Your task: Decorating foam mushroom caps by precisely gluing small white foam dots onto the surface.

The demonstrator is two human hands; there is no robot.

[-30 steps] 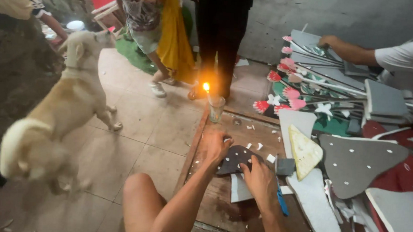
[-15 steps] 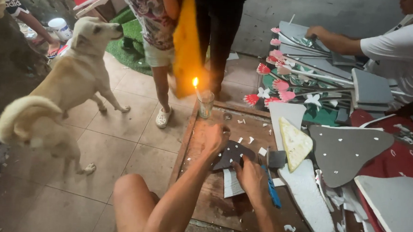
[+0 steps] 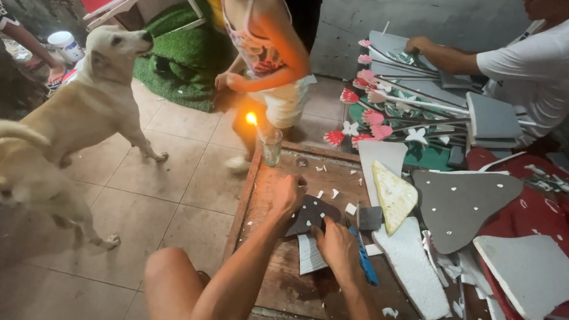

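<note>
I am looking at a makeshift craft workshop set up in a home yard or patio. A low wooden board point(image 3: 291, 277) on the tiled floor point(image 3: 166, 193) carries cut grey foam sheets point(image 3: 461, 202) and white scraps along its right edge, with paper flowers on sticks point(image 3: 371, 112) at its far corner. A candle in a glass point(image 3: 271, 145) burns at the far left corner, a dog point(image 3: 72, 129) stands on the tiles, and another person point(image 3: 549, 63) sits working beside me.

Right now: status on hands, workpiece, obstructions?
Left hand pressing the dark foam piece on the wooden board. Right hand at the piece's edge, beside the blue cutter. Lit candle in glass at the board's far corner.
</note>
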